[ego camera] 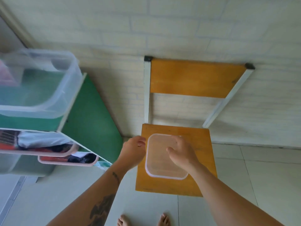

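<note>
A clear, square plastic container [160, 162] with rounded corners lies flat on the orange wooden seat of a chair [172, 185]. My right hand [180, 152] rests palm down on top of it, fingers reaching to its far edge and thumb spread to the left. My left hand [134, 148] is at the container's upper left edge with its fingers curled, the fingertips pinching at the rim.
The chair's orange backrest [195, 78] stands against a pale brick wall. At the left a green shelf unit [91, 111] carries a clear tub [40, 84] and pink-rimmed bins [68, 158] of clothes. My bare feet [143, 221] stand on pale floor tiles.
</note>
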A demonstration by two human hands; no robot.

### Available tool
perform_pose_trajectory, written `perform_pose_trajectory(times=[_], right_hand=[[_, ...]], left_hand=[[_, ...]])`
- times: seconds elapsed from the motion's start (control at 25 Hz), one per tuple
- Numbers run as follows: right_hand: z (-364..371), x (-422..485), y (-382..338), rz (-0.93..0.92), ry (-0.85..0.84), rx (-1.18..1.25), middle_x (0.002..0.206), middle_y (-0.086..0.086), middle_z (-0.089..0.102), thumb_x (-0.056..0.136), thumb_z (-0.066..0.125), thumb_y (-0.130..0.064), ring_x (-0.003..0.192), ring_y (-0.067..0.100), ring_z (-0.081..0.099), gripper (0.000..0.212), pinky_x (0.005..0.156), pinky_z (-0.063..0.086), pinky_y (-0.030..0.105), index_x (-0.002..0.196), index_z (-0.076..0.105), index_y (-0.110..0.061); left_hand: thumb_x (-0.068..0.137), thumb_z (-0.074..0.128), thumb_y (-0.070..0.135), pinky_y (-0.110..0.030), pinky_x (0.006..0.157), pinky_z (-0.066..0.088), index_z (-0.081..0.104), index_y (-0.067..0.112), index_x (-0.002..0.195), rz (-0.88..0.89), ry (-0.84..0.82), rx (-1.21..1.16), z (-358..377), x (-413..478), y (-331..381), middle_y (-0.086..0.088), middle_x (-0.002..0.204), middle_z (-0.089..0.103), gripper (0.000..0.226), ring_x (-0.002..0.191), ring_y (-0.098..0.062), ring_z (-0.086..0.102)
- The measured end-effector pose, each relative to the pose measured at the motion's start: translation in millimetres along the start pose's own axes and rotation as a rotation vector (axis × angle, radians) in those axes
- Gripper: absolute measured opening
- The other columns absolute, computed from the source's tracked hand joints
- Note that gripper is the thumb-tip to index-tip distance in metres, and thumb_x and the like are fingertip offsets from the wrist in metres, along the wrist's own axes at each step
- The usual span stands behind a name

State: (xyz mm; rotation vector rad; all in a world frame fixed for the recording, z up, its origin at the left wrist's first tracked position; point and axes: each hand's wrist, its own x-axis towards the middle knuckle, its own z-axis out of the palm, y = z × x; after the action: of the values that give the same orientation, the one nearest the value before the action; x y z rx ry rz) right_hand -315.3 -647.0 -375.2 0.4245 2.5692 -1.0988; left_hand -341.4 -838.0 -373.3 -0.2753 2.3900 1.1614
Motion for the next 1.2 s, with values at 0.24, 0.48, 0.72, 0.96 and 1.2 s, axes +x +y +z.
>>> perform_pose_trajectory(times=[0.24,0.48,0.72,0.96,1.2], right_hand=[[-45,-53,-116,-0.227,-0.025,0.043,0.143,0.003,0.051,0.089,0.062,-0.025,0.13,0.02,0.049,0.054,0.108,0.04,0.04,0.141,0.047,-0.019],[-48,-71,-225,-0.391,-0.054,0.101,0.143,0.007,0.051,0.091,0.061,-0.024,0.127,0.021,0.051,0.057,0.104,0.042,0.036,0.144,0.043,-0.015],[-7,-65,-299,-0.303,-0.095,0.187,0.149,0.01,0.045,0.094,0.055,-0.03,0.132,0.027,0.046,0.062,0.098,0.037,0.033,0.15,0.033,-0.013],[52,-42,-357,-0.176,0.004,0.177,0.147,0.014,0.047,0.093,0.057,-0.032,0.132,0.031,0.046,0.066,0.104,0.037,0.036,0.15,0.033,-0.011],[99,-24,-387,-0.037,0.131,0.183,0.097,0.002,0.063,0.092,0.051,-0.022,0.086,0.021,0.06,0.023,0.083,0.053,0.04,0.111,0.055,-0.009]], left_hand=[[0.089,0.05,0.011,-0.003,0.056,0.046,0.071,0.025,0.107,0.117,0.174,-0.12,-94,-84,59,0.005,0.094,0.076,0.03,0.083,-0.013,0.07],[0.086,0.055,0.005,-0.029,0.074,0.059,0.072,0.026,0.098,0.211,0.41,-0.228,-193,-141,57,0.004,0.086,0.077,0.03,0.08,-0.02,0.074],[0.089,0.046,-0.005,-0.012,0.057,0.051,0.07,0.02,0.1,0.199,0.627,-0.332,-303,-151,7,0.0,0.088,0.075,0.036,0.078,-0.013,0.073],[0.083,0.046,-0.005,-0.026,0.067,0.048,0.073,0.014,0.102,0.1,0.751,-0.381,-390,-104,-68,-0.004,0.09,0.074,0.039,0.087,-0.026,0.07],[0.083,0.049,-0.004,-0.03,0.072,0.049,0.07,0.014,0.113,0.06,0.644,-0.218,-441,-41,-122,-0.005,0.112,0.068,0.041,0.088,-0.024,0.063]])
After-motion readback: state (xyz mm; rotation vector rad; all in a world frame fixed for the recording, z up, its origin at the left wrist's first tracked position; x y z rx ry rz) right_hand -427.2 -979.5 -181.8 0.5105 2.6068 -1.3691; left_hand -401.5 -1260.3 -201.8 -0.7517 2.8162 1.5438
